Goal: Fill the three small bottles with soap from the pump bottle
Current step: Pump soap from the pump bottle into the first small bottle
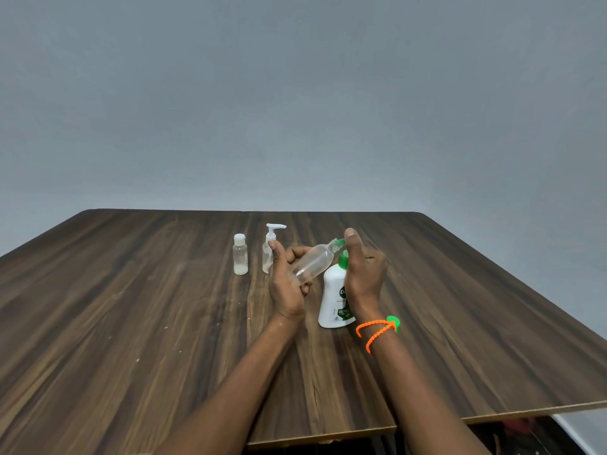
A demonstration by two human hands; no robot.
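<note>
Capped small bottle (240,255): stands up on the wooden counter (131,307), the thing most to the left. It is clear, with a white cap and a little bit of something see-through at the bottom.
Small pump bottle (270,247): stands just to the right of the capped one. It is clear with a white pump top. The left thumb covers part of it.
Left hand (286,284): its fingers curl round the bottom part of the tilted small bottle and hold it up off the counter.
Tilted small bottle (313,262): clear, with no cap on. It leans so its open neck points up and to the right, right at the green spout.
Soap pump bottle (334,300): white with a green label and a green pump. It stands on the counter between the two hands.
Right hand (363,270): rests on top of the green pump, fingers bent over it. You cannot see the pump head well.
Orange bead band (377,331): goes round the right wrist.
</note>
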